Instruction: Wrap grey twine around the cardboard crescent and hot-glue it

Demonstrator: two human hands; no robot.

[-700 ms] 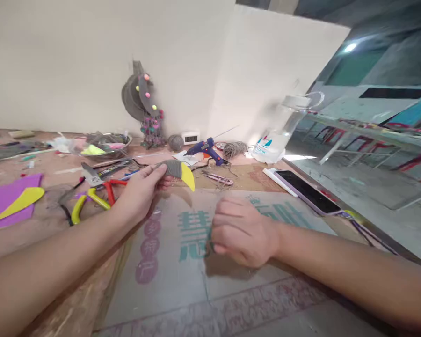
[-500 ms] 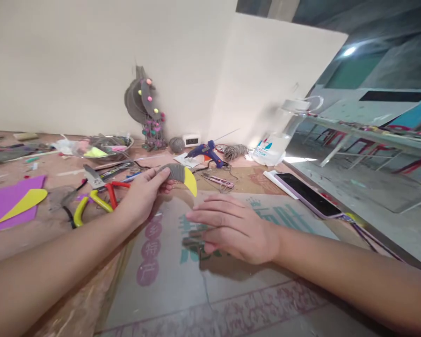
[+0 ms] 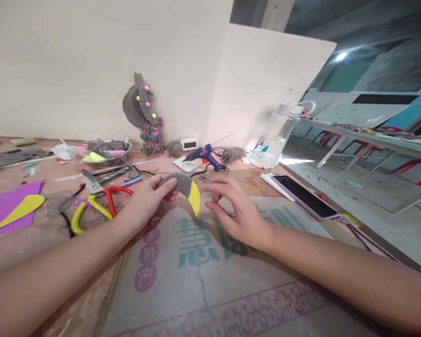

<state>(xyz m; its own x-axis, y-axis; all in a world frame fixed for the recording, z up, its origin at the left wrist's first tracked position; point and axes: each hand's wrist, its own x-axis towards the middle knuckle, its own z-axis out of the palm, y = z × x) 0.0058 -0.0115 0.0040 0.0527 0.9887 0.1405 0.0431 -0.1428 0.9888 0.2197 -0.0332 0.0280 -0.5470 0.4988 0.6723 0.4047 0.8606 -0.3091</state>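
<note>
My left hand [image 3: 148,199] pinches a curved foam piece [image 3: 185,187], grey with wound string on its upper part and bare yellow at its lower tip. It is held a little above the printed cardboard sheet [image 3: 210,276]. My right hand [image 3: 233,211] is raised just right of the piece, fingers apart and slightly curled, with the fingertips close to the yellow tip. I cannot see anything in the right hand.
Scissors and yellow and red pliers [image 3: 96,199] lie left of my left hand. A blue glue gun [image 3: 204,155], string coil [image 3: 232,153], string ball [image 3: 175,148], small clock [image 3: 190,143] and decorated grey craft [image 3: 143,117] stand behind. A phone [image 3: 303,196] lies right. Purple foam [image 3: 10,208] lies far left.
My right hand went from a fist on the cardboard to flat fingers, then rose toward the foam piece. The left hand has kept hold of the piece, lowering it slightly.
</note>
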